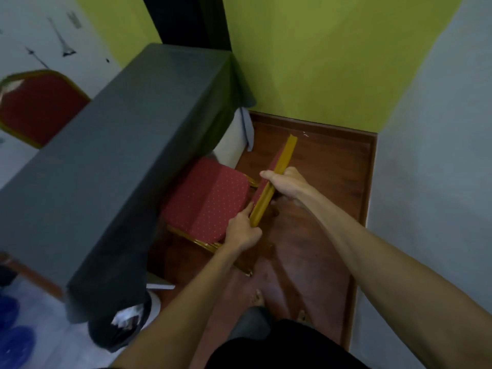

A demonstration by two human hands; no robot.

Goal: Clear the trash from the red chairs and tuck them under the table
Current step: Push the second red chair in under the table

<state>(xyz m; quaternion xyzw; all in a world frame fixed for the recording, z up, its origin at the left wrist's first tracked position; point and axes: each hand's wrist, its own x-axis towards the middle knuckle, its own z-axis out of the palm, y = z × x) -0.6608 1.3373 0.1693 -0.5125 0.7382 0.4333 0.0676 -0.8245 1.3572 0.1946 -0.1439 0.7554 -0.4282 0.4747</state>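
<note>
Far left: second red chair [40, 107], gold-framed back showing, standing beyond the table against a white wall; a torn pale patch at its top left corner. Blue blurred shapes [13, 339] low on the pale floor, cannot tell what they are.

Table [111, 166] runs diagonally from lower left to upper centre, draped in a grey cloth that hangs down its sides. At its near end, low, a dark bag [117, 328] with something white showing in its mouth.

Centre: red chair [207, 198], dotted seat, gold frame, on the brown wood floor [319, 182]. Its front edge sits under the overhanging cloth; most of the seat is out in the open. Seat bare.

Left hand [243, 230] wrapped around the near end of the chair's back rail, index finger lying along the red padding. Right hand [286, 182] closed over the rail further along, thumb on the seat side. Both hands touch the rail, apart from each other.

Right: green wall, then grey-white wall. Bare feet at bottom centre on the wood.
</note>
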